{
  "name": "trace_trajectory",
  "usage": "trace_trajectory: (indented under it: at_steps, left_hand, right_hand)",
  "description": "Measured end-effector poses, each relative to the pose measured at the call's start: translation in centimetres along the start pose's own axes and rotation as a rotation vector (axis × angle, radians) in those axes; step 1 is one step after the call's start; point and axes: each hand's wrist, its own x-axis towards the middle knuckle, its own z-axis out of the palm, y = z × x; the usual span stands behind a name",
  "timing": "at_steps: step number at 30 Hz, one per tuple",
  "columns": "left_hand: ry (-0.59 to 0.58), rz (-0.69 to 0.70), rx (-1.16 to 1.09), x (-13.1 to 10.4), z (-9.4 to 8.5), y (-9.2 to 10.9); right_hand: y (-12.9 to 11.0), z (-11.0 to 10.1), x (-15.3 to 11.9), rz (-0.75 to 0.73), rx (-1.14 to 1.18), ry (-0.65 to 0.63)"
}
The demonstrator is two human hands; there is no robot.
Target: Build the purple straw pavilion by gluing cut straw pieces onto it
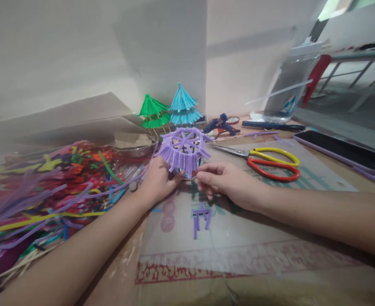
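Observation:
A round purple pipe-cleaner frame (182,146), with spokes on top and a fringe of short strips hanging around its rim, is held up at the middle. My left hand (157,180) grips it from the left and below, thumb under the fringe. Its other fingers are partly hidden behind the frame. At the fringe's lower right edge, my right hand (221,180) has its fingers curled and pinched together; whatever is between the tips is too small to make out. Several short purple pipe-cleaner pieces (201,216) lie on the plastic sheet below the hands.
Scissors (270,163) with yellow and red handles lie right, near a phone (343,148). Behind stand a green tiered model (155,112), a blue one (183,104), a glue gun (222,124) and a clear water container (289,85). Colourful pipe cleaners (47,191) pile up left.

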Motion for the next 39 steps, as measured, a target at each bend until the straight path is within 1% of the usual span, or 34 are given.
trace_trajectory:
  at_steps: [3, 9, 12, 15, 18, 20, 22, 25, 30, 35, 39]
  left_hand:
    - [-0.003, 0.037, 0.018, 0.05, -0.18, 0.04]
    - [-0.014, 0.012, 0.025, 0.03, -0.10, 0.01]
    - [-0.020, -0.004, 0.026, 0.09, -0.08, 0.10]
    - [-0.025, -0.025, 0.040, 0.16, -0.12, 0.21]
    - [-0.037, -0.048, 0.039, 0.18, -0.13, 0.22]
    - [-0.042, -0.053, 0.022, 0.16, -0.13, 0.17]
    - [-0.032, -0.037, -0.001, 0.12, -0.12, 0.10]
    - [-0.006, 0.002, -0.005, 0.04, -0.13, 0.00]
    - [0.014, 0.017, 0.017, -0.08, -0.10, -0.04]
    - [0.012, 0.031, 0.014, -0.13, -0.07, -0.09]
    - [0.017, 0.038, 0.027, -0.13, -0.09, -0.14]
  right_hand:
    - [0.06, 0.08, 0.22, -0.015, 0.027, 0.024]
    - [0.02, 0.10, 0.57, -0.008, 0.057, 0.054]
    - [-0.31, 0.35, 0.36, 0.025, -0.029, 0.026]
    - [-0.76, 0.81, -0.05, 0.090, -0.186, -0.017]
    - [-0.89, 0.98, -0.29, 0.083, -0.265, -0.017]
    - [-0.73, 0.79, -0.22, 0.038, -0.220, 0.006]
    - [-0.47, 0.47, -0.01, -0.001, -0.120, 0.039]
    - [-0.20, 0.12, 0.27, -0.023, -0.001, 0.057]
    - [-0.15, 0.22, 0.21, -0.041, 0.019, 0.010]
    - [0.07, 0.32, 0.12, -0.016, 0.070, 0.021]
    - [-0.06, 0.37, 0.03, 0.016, 0.009, -0.011]
